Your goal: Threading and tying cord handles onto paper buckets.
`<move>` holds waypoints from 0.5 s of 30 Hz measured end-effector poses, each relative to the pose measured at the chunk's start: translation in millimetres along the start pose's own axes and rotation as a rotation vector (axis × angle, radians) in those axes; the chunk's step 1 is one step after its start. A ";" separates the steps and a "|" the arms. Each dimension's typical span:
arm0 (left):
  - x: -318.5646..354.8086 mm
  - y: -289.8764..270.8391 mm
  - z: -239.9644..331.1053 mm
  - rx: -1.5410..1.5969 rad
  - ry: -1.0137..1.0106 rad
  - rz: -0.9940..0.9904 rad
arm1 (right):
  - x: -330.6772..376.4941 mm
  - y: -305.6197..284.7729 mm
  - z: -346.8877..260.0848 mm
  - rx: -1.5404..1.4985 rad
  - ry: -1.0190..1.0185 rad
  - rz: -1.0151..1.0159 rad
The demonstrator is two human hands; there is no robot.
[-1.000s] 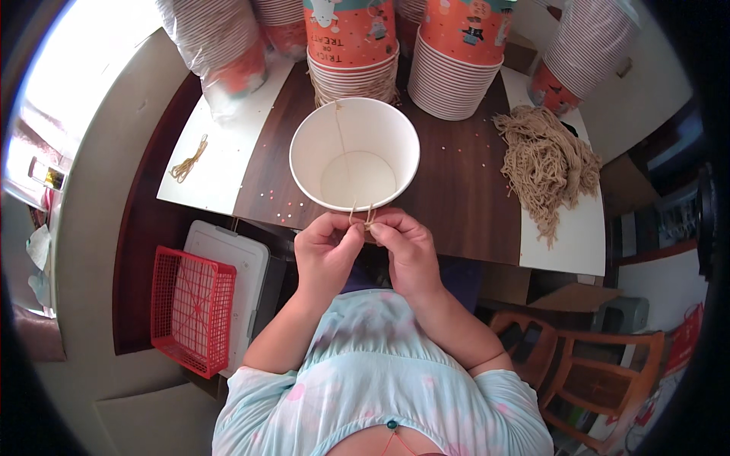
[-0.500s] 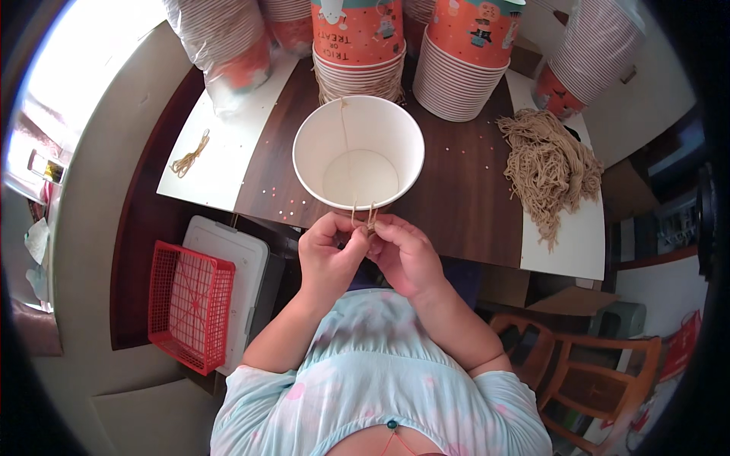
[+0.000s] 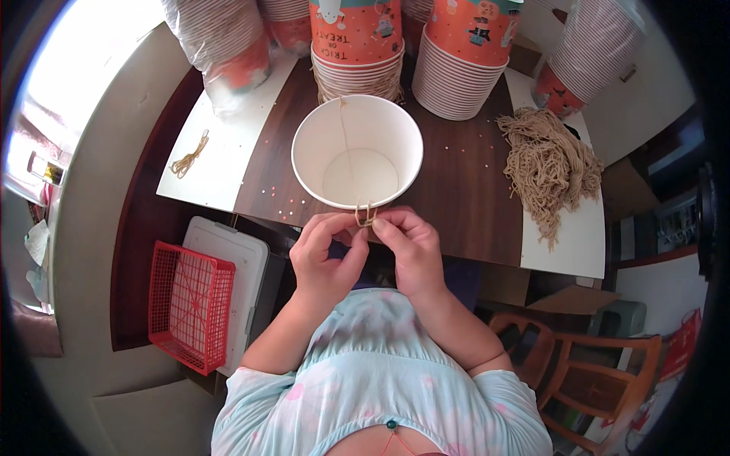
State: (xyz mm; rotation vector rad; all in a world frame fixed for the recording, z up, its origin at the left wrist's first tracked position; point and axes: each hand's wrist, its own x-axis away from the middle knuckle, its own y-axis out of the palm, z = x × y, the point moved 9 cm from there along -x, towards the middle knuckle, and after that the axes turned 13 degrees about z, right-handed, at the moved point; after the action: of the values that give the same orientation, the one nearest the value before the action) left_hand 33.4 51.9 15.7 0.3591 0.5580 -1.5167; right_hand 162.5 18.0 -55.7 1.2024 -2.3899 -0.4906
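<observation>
A white-lined paper bucket (image 3: 310, 156) stands at the table's near edge with its mouth toward me. Tan cord (image 3: 368, 222) comes over the near rim in two short strands and meets in a small loop or loose knot. My left hand (image 3: 323, 254) is closed, its thumb and forefinger at the cord's left side. My right hand (image 3: 414, 247) pinches the cord from the right. Across the bucket's inside a thin strand (image 3: 345, 133) runs down from the far rim. The fingertips partly hide the knot.
Stacked orange printed buckets (image 3: 461, 83) line the back, some in clear plastic. A heap of tan cords (image 3: 551, 171) lies on the right; a small cord bundle (image 3: 188, 157) lies left. Below the table's left side are a red basket (image 3: 190, 308) and a lidded bin (image 3: 243, 258).
My hands have moved slightly apart, so the cord loop between the fingertips shows more. The strand inside the bucket now reaches further down. The bucket has hardly shifted.
</observation>
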 end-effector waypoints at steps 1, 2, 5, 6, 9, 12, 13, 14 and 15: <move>0.3 -0.8 0.7 -0.015 0.006 0.007 | -0.3 -3.6 -4.7 0.088 -0.096 0.024; 0.3 -0.6 1.4 -0.015 0.006 0.006 | 0.0 -4.3 -4.1 0.087 -0.096 0.024; -1.5 -0.4 7.0 -0.003 0.061 0.010 | 2.6 -2.8 -14.4 0.199 -0.236 0.013; -2.2 0.6 9.5 -0.009 0.113 -0.004 | 4.1 -1.6 -19.7 0.264 -0.296 0.016; -3.3 3.0 12.1 -0.024 0.148 -0.026 | 6.0 0.8 -24.7 0.308 -0.348 0.016; -4.0 3.7 11.0 -0.043 0.123 -0.034 | 7.0 2.0 -26.3 0.284 -0.338 0.010; -4.2 3.7 10.5 -0.053 0.115 -0.035 | 7.4 2.4 -27.0 0.283 -0.337 0.007; -4.5 3.4 11.1 -0.053 0.114 -0.035 | 7.8 2.6 -27.4 0.283 -0.336 0.006; -4.7 4.2 9.4 -0.065 0.090 -0.047 | 8.1 2.6 -28.0 0.286 -0.339 0.009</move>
State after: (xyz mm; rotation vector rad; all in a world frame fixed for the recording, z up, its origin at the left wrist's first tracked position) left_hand 38.9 50.8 25.5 0.3677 0.6893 -1.5289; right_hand 170.7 9.4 -28.9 1.3135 -2.8303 -0.3834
